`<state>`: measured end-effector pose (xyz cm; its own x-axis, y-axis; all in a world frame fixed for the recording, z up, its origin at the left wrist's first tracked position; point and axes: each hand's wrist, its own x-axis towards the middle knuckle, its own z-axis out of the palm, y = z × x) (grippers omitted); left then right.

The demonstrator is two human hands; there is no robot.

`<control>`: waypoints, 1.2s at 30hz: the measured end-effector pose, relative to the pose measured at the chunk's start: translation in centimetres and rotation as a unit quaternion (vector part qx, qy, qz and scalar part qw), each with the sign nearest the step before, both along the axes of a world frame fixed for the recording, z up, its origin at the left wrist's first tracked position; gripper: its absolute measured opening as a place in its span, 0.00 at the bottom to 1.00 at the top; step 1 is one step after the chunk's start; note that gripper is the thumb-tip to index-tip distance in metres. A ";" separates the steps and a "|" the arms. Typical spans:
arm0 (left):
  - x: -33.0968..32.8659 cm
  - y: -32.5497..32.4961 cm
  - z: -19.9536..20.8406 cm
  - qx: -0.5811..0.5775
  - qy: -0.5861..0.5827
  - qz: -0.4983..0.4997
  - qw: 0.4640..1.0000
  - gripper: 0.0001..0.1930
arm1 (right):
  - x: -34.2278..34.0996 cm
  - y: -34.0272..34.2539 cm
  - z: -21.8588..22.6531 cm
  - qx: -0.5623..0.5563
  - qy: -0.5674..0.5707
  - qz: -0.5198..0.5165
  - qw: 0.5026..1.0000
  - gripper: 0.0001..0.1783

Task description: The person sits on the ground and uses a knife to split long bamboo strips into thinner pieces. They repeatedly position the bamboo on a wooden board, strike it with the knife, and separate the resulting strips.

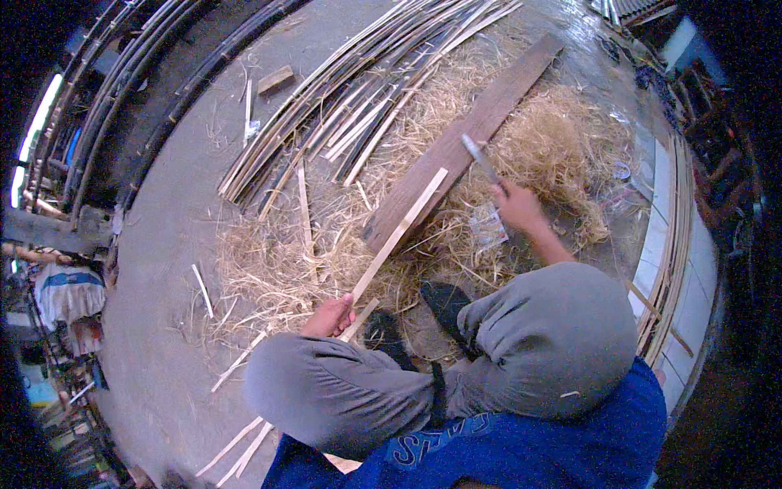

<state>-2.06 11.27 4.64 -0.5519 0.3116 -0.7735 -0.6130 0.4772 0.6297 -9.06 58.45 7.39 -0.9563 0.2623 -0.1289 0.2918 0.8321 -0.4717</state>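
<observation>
A long pale bamboo strip (399,234) slants upward from my left hand (329,317), whose fingers are closed around its lower end. Its far end rests over a dark wooden plank (415,177). My right hand (521,209) is wrapped around the handle of a knife (479,155), the light blade pointing up and left above the plank's right edge. Blade and strip are apart. Below my left hand, a second pale strip (360,319) shows its upper part; my grey-clad knee hides the rest.
Curly shavings (550,134) heap right of the plank and spread around my feet. A bundle of split bamboo strips (326,106) lies at the far left, near a small wood block (276,81). More long strips (674,236) lie along white tiles at the right.
</observation>
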 end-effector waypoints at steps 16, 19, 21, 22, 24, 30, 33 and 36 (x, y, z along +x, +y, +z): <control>-1.9 5.6 0.0 -0.294 0.332 -0.212 0.871 0.23 | 2.0 -5.1 -2.7 -0.005 -0.019 0.126 0.992 0.25; -2.2 4.7 -3.4 -0.176 0.404 -0.181 0.879 0.24 | -0.8 2.9 -3.4 0.059 0.031 -0.032 0.997 0.25; -2.0 4.6 -3.1 -0.153 0.353 -0.142 0.912 0.25 | -0.6 -0.6 -0.7 0.014 0.015 0.023 1.000 0.26; -2.3 4.6 -3.9 -0.126 0.345 -0.125 0.922 0.25 | 0.2 -3.9 0.6 -0.032 -0.029 0.059 0.997 0.26; -2.7 6.3 -3.7 -0.096 0.335 -0.118 0.930 0.25 | 3.6 -7.8 -2.7 -0.016 -0.012 0.261 0.965 0.25; -1.3 7.2 -3.9 -0.149 0.398 -0.139 0.895 0.22 | 1.1 -4.9 -1.6 0.034 0.072 0.210 0.974 0.26; -1.6 7.0 -3.2 -0.131 0.369 -0.124 0.912 0.21 | -1.0 -3.7 -0.5 0.048 0.030 0.104 0.993 0.24; -1.4 5.0 -3.3 -0.135 0.357 -0.105 0.918 0.21 | 1.3 -8.6 -1.1 0.005 0.036 0.239 0.970 0.24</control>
